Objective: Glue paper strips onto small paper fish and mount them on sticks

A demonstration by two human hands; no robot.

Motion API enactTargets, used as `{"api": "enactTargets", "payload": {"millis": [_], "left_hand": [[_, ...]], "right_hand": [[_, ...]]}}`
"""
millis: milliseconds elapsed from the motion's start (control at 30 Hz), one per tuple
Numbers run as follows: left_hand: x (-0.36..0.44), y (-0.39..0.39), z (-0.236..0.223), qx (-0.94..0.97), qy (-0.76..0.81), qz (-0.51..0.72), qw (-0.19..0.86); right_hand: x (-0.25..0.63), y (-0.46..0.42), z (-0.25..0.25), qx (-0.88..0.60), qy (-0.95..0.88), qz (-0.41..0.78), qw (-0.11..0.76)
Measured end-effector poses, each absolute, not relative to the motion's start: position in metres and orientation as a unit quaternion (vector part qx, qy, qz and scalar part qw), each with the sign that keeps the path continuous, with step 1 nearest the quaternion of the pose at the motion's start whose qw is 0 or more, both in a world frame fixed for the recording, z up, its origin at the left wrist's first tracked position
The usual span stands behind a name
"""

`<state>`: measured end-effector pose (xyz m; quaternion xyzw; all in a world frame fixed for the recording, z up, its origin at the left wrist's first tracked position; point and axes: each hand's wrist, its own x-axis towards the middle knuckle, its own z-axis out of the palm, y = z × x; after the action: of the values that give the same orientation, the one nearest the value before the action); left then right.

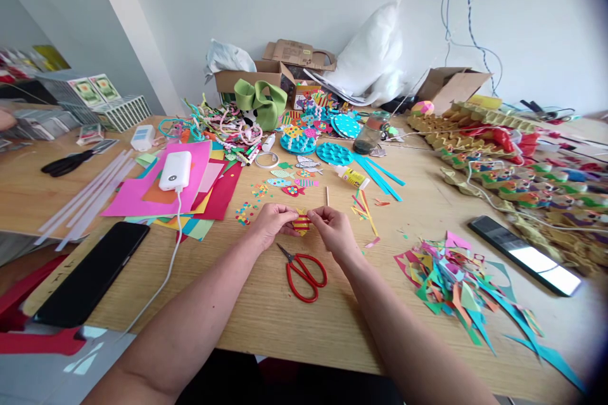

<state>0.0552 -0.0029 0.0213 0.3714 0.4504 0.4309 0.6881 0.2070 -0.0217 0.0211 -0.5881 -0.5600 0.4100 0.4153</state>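
Centrally, left hand, right hand — striped paper, edges pinched

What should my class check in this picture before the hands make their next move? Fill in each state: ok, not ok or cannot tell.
1. Striped paper piece steadied by both hands: ok, between the fingers of the left hand and right hand.
2. Red-handled scissors laid down, points away from the person: ok, on the table nearer the person than the paper.
3. Fish cutouts apart from the hands: ok, they lie beyond them.
4. Glue bottle standing upright: not ok, it lies on its side.
5. Glue bottle capped: cannot tell, too small.
6. Thin paper strips put away: not ok, they lie loose beyond the right hand.
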Motion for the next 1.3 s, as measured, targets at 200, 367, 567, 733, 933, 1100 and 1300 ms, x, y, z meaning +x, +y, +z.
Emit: {"api": "enactTargets", "payload": {"millis": [200,367,567,733,933,1100,1300], "left_hand": [[0.0554,-0.003,0.0216,0.375,0.456,0.424,0.687],[0.0542,-0.0028,0.0224,0.369,0.44,0.411,0.708],[0.0532,-0.0022,0.0231,0.359,0.445,0.407,0.712],[0.0534,-0.0033,0.0228,0.377,0.455,0.408,0.696],[0.0535,-0.0029,0.022,0.38,0.46,0.412,0.689],[0.0535,-0.0021,0.0206,0.383,0.457,0.412,0.689],[0.0538,-0.0032,0.0229,0.392,0.464,0.404,0.684]], "right_hand": [[0.2073,-0.0229,0.0225,-0.59,-0.559,0.419,0.404],[0.2061,-0.023,0.0232,-0.594,-0.553,0.416,0.411],[0.2053,-0.0235,0.0248,-0.596,-0.548,0.414,0.416],[0.2048,-0.0239,0.0245,-0.6,-0.542,0.419,0.413],[0.205,-0.0235,0.0236,-0.596,-0.545,0.421,0.413],[0.2051,-0.0244,0.0255,-0.597,-0.538,0.435,0.407],[0.2039,-0.0244,0.0261,-0.595,-0.517,0.46,0.409]]}}
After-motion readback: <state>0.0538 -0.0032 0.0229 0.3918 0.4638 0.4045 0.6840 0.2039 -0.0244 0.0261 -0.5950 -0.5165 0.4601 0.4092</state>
